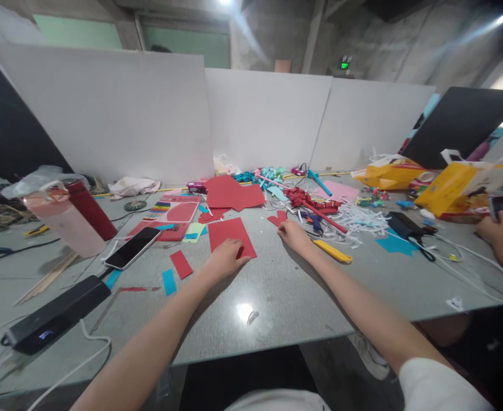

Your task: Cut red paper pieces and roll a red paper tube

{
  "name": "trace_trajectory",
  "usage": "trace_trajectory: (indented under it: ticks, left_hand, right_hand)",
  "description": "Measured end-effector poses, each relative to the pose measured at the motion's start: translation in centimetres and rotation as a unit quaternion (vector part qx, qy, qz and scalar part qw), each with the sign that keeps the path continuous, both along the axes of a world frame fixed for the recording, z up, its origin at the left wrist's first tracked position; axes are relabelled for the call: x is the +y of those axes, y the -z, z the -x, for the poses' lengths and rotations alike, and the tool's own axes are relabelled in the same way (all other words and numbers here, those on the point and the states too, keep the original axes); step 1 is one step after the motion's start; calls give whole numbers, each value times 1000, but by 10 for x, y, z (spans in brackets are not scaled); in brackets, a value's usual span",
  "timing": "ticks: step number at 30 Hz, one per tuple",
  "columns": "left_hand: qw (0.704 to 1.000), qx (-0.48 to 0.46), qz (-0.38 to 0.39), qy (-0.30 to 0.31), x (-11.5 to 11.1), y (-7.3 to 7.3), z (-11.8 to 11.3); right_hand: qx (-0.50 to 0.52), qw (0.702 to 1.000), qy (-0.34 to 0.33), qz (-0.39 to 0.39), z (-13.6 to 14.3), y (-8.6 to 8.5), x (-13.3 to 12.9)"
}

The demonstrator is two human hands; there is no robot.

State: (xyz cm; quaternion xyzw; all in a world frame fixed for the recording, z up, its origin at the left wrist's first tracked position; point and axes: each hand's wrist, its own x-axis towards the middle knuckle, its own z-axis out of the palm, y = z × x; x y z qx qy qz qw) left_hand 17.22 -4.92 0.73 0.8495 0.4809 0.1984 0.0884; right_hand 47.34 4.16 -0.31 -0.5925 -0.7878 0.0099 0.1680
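Observation:
My left hand (228, 257) rests on the lower part of a red paper rectangle (230, 231), its fingers bent; whether it pinches the sheet is unclear. Over small red paper pieces (274, 220) lies my right hand (293, 235), fingertips together at their near edge; what is between them is too small to tell. A larger red sheet (234, 193) lies behind the rectangle. Left of my left hand are a small red strip (181, 265) and a blue one (169, 282). A yellow cutter (332, 251) is right of my right hand.
At the left stand a pink bottle (65, 222) and a red bottle, near a phone (134, 248) and a black power bank (59, 314). White paper shreds (362, 220), a black adapter (405, 226) and cables lie right. Another person's hand (502, 234) holds a dark device.

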Motion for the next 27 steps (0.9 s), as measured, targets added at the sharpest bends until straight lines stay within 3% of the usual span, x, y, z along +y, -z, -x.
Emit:
trace_trajectory:
  ticks: [9, 20, 27]
  left_hand:
    - [1000, 1, 2, -6, -1, -1, -1]
    - [1000, 0, 6, -6, -2, -2, -2]
    - [1000, 0, 7, -6, -4, -5, -2]
  right_hand:
    - [-19, 999, 24, 17, 5, 14, 8]
    - [-47, 996, -55, 45, -1, 1, 13]
    - [-80, 994, -52, 45, 4, 0, 4]
